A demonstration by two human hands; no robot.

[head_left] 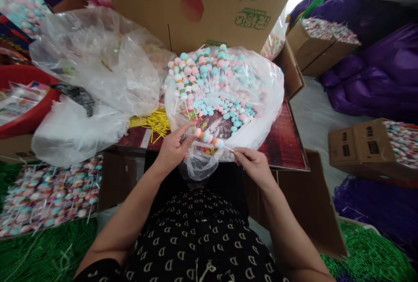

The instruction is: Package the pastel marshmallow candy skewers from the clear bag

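Dark red worktop (282, 147) is carrying a clear bag (273, 84); a box (192, 25) is standing behind the bag. Loose sweets (226, 116) are lying inside. Over the bag's near edge, the left hand (178, 145) is pinching the sweet-covered end of a skewer (210, 139), and the right hand (252, 164) is gripping its bare stick (228, 148). Threading is apparently proceeding. For good results, the right hand should be steadying the stick while the left is centring each sweet, pressing lightly to avoid cracking.
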